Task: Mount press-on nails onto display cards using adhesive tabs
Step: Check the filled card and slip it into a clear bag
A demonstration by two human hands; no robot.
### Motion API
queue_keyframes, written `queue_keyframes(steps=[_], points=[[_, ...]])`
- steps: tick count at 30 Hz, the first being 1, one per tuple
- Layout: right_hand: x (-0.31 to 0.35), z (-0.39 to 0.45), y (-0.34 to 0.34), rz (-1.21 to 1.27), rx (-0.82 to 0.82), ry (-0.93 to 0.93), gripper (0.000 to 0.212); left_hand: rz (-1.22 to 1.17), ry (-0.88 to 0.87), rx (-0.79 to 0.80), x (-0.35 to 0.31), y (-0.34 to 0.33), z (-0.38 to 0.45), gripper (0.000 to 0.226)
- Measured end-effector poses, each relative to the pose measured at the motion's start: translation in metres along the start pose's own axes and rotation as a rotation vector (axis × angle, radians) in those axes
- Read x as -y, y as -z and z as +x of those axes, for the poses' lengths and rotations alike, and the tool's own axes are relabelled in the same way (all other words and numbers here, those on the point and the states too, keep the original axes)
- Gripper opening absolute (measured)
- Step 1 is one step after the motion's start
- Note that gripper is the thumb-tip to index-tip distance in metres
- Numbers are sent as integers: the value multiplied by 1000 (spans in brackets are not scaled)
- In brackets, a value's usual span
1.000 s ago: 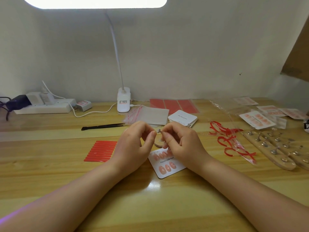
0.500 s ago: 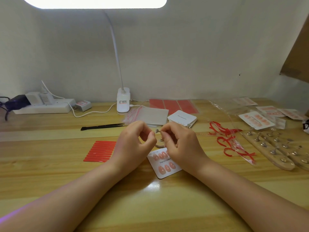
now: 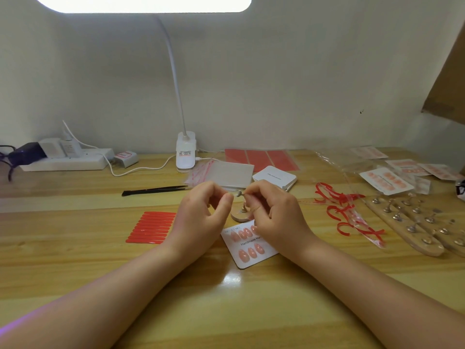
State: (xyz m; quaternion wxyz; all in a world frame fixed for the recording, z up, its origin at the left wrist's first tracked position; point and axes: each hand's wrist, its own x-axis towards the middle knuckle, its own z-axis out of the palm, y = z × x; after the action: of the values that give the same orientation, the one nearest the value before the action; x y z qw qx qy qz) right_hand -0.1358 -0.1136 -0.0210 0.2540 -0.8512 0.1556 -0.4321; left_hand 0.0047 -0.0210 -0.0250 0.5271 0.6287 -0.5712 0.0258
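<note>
My left hand (image 3: 201, 217) and my right hand (image 3: 274, 215) meet above the wooden desk. Both pinch a small grey piece (image 3: 237, 193) between their fingertips; what it is stays unclear. Below it, the end of a small wooden stand (image 3: 237, 218) with a metal peg shows between the hands. A white display card (image 3: 251, 261) lies under my right hand, carrying several pink nails (image 3: 247, 253) in two rows. Part of the upper row is hidden by my right hand. Red adhesive strips (image 3: 153, 227) lie to the left of my left hand.
Black tweezers (image 3: 156, 190), clear bags (image 3: 224, 172), a stack of blank cards (image 3: 274, 177) and red sheets (image 3: 261, 158) lie behind the hands. A lamp base (image 3: 185, 156) and power strip (image 3: 65, 162) stand at the back. Right: red liners (image 3: 337, 205), wooden nail stands (image 3: 407, 230), filled cards (image 3: 386, 183).
Both hands stay together at the small grey piece, with only slight finger shifts. Nothing else on the desk has moved.
</note>
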Motion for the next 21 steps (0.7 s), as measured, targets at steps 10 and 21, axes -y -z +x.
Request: queue_keyframes(steps=[10,21], points=[[7,-1,-2,501,43,-354,8,0,-17,-31,-3,1,0,12],[15,6,0,718,219,-596,7,202,-224,-88,-3,3,0,14]])
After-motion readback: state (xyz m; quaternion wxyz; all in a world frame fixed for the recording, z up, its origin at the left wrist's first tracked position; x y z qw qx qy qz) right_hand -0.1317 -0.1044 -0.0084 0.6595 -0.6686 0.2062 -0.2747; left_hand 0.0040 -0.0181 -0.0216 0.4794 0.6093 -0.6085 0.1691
